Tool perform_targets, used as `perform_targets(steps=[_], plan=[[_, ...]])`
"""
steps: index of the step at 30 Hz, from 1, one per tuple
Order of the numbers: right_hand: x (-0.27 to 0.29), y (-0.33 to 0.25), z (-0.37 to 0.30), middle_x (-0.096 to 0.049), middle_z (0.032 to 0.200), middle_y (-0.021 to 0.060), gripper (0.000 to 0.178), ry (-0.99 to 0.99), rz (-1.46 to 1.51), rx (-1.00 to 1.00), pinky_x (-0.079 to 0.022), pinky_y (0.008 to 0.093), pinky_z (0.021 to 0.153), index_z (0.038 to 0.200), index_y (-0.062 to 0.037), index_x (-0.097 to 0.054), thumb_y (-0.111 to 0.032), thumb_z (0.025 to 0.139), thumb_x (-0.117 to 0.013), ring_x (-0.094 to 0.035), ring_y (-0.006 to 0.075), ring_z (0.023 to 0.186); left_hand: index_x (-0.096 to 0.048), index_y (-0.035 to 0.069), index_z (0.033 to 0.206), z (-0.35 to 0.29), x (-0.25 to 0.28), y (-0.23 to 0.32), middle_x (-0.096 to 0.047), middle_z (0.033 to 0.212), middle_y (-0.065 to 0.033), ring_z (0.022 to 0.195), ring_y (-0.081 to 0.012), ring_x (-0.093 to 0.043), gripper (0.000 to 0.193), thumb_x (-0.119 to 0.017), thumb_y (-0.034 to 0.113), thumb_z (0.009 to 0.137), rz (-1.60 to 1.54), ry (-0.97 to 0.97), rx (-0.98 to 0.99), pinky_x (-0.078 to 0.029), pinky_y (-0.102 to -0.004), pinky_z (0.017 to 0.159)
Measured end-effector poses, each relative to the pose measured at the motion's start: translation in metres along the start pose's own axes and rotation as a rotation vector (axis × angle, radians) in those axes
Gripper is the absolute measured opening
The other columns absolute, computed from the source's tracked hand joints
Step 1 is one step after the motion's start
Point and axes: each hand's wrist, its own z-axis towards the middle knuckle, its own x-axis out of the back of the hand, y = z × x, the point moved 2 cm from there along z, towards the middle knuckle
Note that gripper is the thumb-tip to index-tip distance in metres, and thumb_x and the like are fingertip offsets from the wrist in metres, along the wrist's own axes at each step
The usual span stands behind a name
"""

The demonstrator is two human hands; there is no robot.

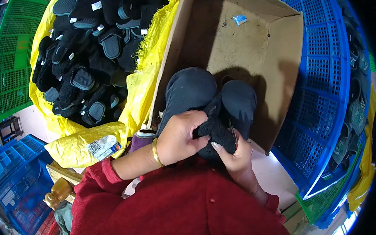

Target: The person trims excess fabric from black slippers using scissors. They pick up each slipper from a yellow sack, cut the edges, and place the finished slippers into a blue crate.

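A black fuzzy slipper (216, 131) rests over my lap, held between both hands. My left hand (178, 138) pinches its left side with thumb and fingers, a gold bangle round the wrist. My right hand (237, 161) is closed at its right side, the thumb pressed on the fuzzy fabric. A thin metal blade (232, 130) sticks up from the right fingers; it looks like small thread snips, but the handle is hidden in the hand. My knees in dark trousers lie below the slipper, inside the near end of an open cardboard box (285, 81).
At the left stands a yellow woven sack (149, 76) heaped with black slippers (84, 79). A small blue-and-white wrapper (240, 19) lies in the box. Blue crates (317, 97) holding dark footwear rise at the right. A green crate (16, 57) and blue crate (21, 179) stand farther left.
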Motion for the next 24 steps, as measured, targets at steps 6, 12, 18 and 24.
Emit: perform_targets(steps=[6,12,18,24], plan=[[0.0,-0.015,0.03,-0.064,0.087,0.0115,0.03,-0.12,0.042,-0.053,-0.046,0.0279,0.076,0.103,0.0031,-0.056,-0.009,0.077,-0.066,-0.057,0.0106,0.08,-0.049,0.003,0.076,0.001,0.0,0.01,-0.052,0.075,-0.0129,0.075,-0.0331,-0.053,0.025,-0.064,-0.001,0.056,0.334,0.088,-0.17,-0.046,-0.0393,0.064],[0.0,-0.005,0.066,-0.063,0.092,0.0029,0.027,-0.365,0.545,-0.305,-0.046,0.0272,0.078,0.099,-0.0008,-0.059,-0.001,0.073,-0.066,-0.056,0.0111,0.086,-0.049,0.007,0.073,0.011,-0.013,0.036,-0.049,0.072,-0.0076,0.068,-0.0224,-0.051,0.016,-0.059,0.01,0.06,0.791,0.174,-0.19,-0.047,-0.0298,0.053],[-0.013,0.006,0.05,-0.063,0.087,0.0008,0.021,-0.145,0.797,-0.227,-0.047,0.0263,0.073,0.094,-0.0032,-0.061,0.003,0.074,-0.063,-0.057,0.0097,0.081,-0.054,0.002,0.088,-0.014,-0.02,0.043,-0.051,0.085,-0.0115,0.078,-0.0276,-0.051,0.029,-0.063,0.006,0.061,0.712,0.258,-0.133,-0.047,-0.0349,0.067],[-0.008,0.011,0.032,-0.064,0.086,-0.0004,0.017,-0.071,0.873,-0.104,-0.049,0.0236,0.071,0.093,-0.004,-0.062,0.0,0.077,-0.064,-0.059,0.0072,0.077,-0.052,0.002,0.108,-0.04,-0.014,0.039,-0.048,0.109,-0.0146,0.101,-0.0328,-0.048,0.056,-0.071,0.004,0.055,0.6,0.088,-0.154,-0.044,-0.037,0.085]])
